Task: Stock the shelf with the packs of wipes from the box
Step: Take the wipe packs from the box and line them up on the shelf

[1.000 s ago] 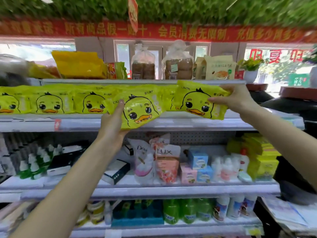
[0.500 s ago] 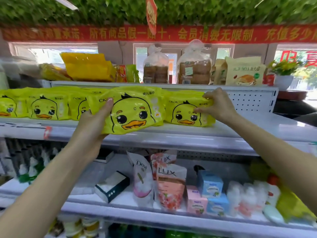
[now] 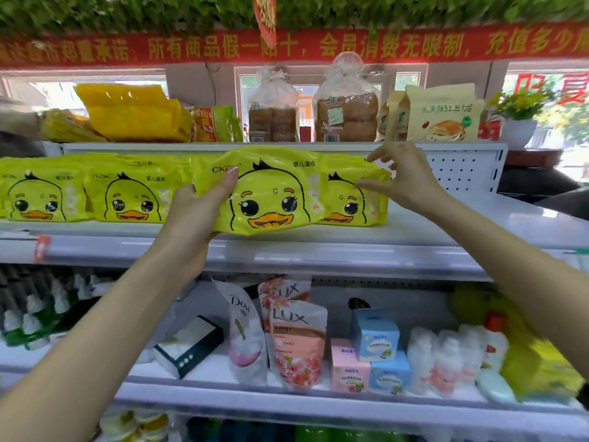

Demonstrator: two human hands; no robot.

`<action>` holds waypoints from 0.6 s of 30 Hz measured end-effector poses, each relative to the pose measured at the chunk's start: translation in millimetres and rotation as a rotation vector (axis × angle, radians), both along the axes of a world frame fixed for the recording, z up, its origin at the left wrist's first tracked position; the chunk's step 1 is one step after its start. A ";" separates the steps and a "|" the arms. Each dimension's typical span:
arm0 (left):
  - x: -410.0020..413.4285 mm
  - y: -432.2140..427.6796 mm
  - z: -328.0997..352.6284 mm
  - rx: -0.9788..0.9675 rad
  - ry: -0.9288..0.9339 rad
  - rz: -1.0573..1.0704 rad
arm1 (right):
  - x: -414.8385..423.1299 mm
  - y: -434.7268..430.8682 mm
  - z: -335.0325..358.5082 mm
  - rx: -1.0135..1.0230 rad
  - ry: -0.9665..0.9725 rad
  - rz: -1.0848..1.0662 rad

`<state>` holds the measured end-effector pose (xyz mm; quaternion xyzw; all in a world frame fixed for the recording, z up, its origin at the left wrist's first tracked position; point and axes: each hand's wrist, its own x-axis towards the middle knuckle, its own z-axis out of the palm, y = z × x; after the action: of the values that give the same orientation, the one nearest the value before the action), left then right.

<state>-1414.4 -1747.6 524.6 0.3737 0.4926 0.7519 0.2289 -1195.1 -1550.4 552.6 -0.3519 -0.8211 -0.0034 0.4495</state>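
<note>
Gripping the front pack of wipes (image 3: pixel 271 193) by its left end with the left hand (image 3: pixel 197 215): thumb lying flat across the yellow face near the printed letters, the other fingers curling behind the pack, out of sight. Holding this pack upright, duck face looking outward, a little tilted, over the front part of the shelf (image 3: pixel 287 250); not possible to tell whether its lower edge is touching the board. Covering with it the left part of the second pack (image 3: pixel 353 199), standing on the shelf just behind.

Pinching the upper right corner of that second pack with the right hand (image 3: pixel 404 180): thumb pressing on the front face, index finger reaching over the top edge, the remaining fingers spreading loosely above.

Standing further left on the same shelf, side by side and faces outward, a row of the same duck packs (image 3: pixel 127 193).

Showing behind the right hand, a white perforated back panel (image 3: pixel 462 170). Lying and standing on the top shelf (image 3: pixel 159 147): yellow bags (image 3: pixel 134 113), two clear bags of bread (image 3: pixel 347 113), a paper bag (image 3: pixel 443 116). Standing on the lower shelf (image 3: pixel 287 406): a Dove pouch (image 3: pixel 245 333), touching it a Lux pouch (image 3: pixel 296 339), then small blue and pink boxes (image 3: pixel 374 334) stacked together and white bottles (image 3: pixel 446 362) beside them. Hanging above everything, a red banner (image 3: pixel 318 46) with yellow characters.
</note>
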 end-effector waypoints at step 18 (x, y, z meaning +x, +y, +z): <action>26.2 71.0 64.2 -0.344 1.404 0.320 | 13.4 -35.2 -9.9 -0.179 0.109 0.045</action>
<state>-1388.2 -1676.6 588.8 0.6491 0.6825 0.2722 -0.1969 -1181.6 -1585.7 542.7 -0.3717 -0.8001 0.0993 0.4602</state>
